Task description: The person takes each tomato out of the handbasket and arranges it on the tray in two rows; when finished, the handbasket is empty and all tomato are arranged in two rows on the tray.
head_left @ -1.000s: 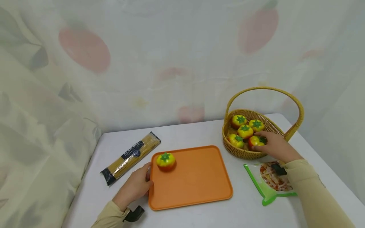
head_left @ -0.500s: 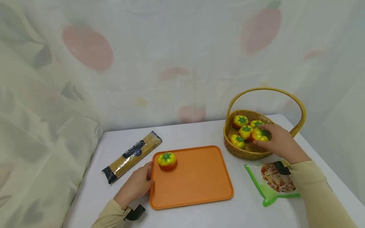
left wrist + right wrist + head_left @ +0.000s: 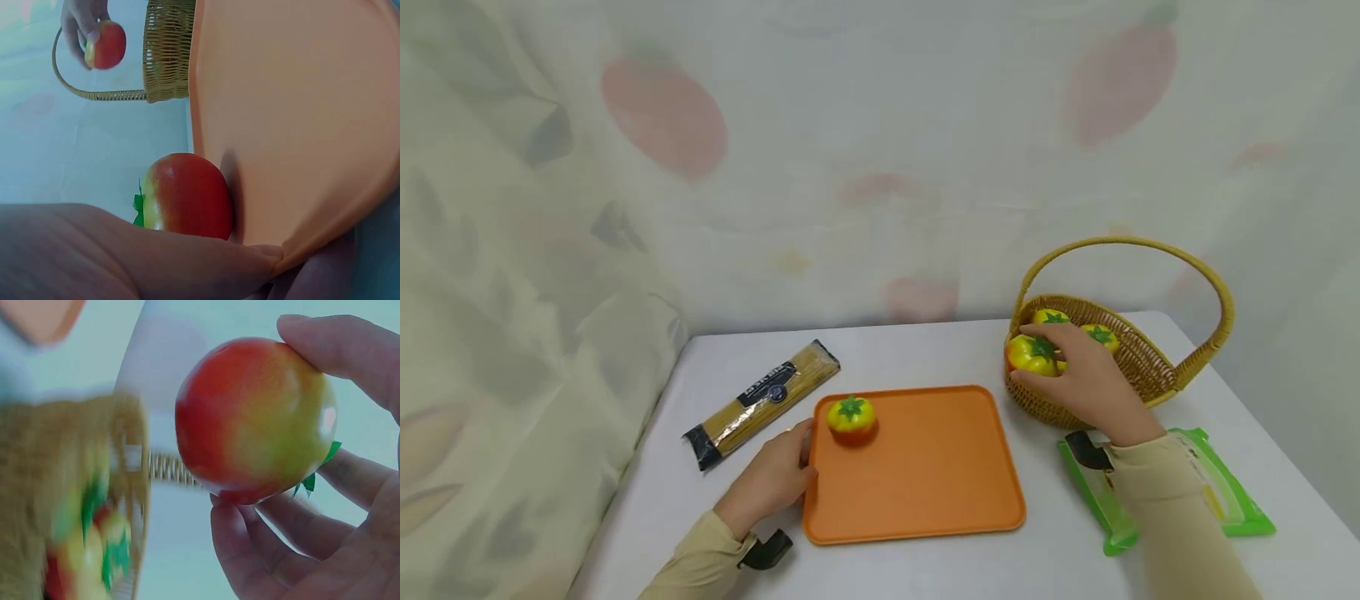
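My right hand (image 3: 1093,379) pinches a red-and-yellow tomato (image 3: 250,422) with a green leafy top, thumb on one side and fingers on the other. In the left wrist view, that tomato is raised above the wicker basket (image 3: 1032,405). Several similar tomatoes lie in the basket, partly hidden behind the right hand. My left hand (image 3: 769,475) grips the left edge of the orange tray (image 3: 917,479), with the thumb over the rim and fingers beneath. Another tomato (image 3: 852,419) sits on the tray near its upper left corner, close to the left thumb.
Left of the tray, a packet of spaghetti (image 3: 767,404) lies slantwise. A green-edged food bag (image 3: 1228,492) lies at the right, partly under the right sleeve. The basket's tall handle (image 3: 1123,242) arches above it, and a patterned cloth (image 3: 880,233) hangs behind the table.
My right hand has lifted a tomato from the front of the basket and carried it left to the basket's left side. The left hand keeps its grip on the tray; the head view has shifted slightly.
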A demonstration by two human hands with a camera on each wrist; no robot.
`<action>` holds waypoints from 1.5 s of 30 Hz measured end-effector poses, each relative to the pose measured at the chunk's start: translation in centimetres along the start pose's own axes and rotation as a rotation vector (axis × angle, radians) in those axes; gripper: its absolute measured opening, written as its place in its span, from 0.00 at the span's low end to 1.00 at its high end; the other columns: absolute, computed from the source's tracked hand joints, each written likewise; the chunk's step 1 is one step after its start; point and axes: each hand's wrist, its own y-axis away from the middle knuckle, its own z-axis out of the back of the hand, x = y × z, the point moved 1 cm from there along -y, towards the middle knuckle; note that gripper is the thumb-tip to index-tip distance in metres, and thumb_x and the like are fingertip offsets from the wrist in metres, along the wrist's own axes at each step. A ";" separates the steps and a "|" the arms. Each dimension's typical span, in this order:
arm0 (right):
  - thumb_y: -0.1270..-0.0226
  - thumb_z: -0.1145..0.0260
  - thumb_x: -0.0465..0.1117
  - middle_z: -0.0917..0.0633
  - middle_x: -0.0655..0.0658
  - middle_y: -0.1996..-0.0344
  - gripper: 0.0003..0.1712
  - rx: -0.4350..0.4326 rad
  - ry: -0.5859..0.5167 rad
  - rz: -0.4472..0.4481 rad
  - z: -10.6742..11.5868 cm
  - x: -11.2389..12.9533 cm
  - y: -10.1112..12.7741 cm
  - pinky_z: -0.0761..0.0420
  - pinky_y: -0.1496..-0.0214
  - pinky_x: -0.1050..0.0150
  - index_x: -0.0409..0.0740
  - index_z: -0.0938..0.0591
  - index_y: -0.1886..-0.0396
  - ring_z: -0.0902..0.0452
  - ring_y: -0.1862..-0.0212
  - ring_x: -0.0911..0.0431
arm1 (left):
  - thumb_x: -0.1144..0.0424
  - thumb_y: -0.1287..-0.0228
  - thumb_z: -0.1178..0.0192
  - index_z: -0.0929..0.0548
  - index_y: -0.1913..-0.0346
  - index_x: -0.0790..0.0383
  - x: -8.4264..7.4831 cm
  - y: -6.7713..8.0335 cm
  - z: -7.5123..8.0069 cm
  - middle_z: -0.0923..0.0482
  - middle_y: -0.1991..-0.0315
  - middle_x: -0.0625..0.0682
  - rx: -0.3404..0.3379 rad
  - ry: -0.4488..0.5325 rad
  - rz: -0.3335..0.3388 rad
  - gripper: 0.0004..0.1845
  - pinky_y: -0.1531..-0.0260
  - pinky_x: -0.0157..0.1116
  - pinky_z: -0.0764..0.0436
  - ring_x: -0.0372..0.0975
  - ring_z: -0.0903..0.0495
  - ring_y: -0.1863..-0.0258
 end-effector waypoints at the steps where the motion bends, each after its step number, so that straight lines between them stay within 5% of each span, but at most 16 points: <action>1: 0.32 0.21 0.55 0.19 0.35 0.32 0.40 -0.001 -0.010 0.010 -0.6 0.3 -0.1 0.19 0.37 0.38 0.46 0.21 0.26 0.20 0.39 0.39 | 0.69 0.29 0.33 0.37 0.17 0.67 0.0 0.0 0.0 0.16 0.57 0.53 0.000 0.003 -0.001 0.41 0.69 0.37 0.19 0.39 0.20 0.70; 14: 0.38 0.16 0.49 0.16 0.44 0.34 0.38 0.109 -0.177 0.068 -8.3 4.4 -1.5 0.18 0.33 0.43 0.51 0.18 0.29 0.19 0.35 0.46 | 0.70 0.30 0.34 0.36 0.17 0.66 0.0 0.1 0.0 0.20 0.61 0.53 -0.009 -0.019 -0.019 0.40 0.69 0.38 0.21 0.41 0.21 0.69; 24: 0.39 0.15 0.49 0.17 0.47 0.34 0.39 0.212 -0.195 0.043 -12.8 5.7 -1.7 0.20 0.28 0.43 0.52 0.18 0.29 0.21 0.34 0.48 | 0.69 0.29 0.34 0.36 0.17 0.67 -0.4 0.2 0.0 0.20 0.60 0.53 0.000 -0.019 -0.020 0.40 0.68 0.37 0.21 0.41 0.21 0.68; 45: 0.40 0.15 0.50 0.18 0.52 0.37 0.39 0.275 -0.170 0.009 -15.4 7.2 -1.4 0.20 0.28 0.46 0.55 0.18 0.29 0.23 0.36 0.51 | 0.70 0.28 0.34 0.37 0.17 0.66 -0.2 0.2 0.0 0.18 0.59 0.54 0.002 0.006 -0.003 0.40 0.68 0.37 0.18 0.40 0.19 0.69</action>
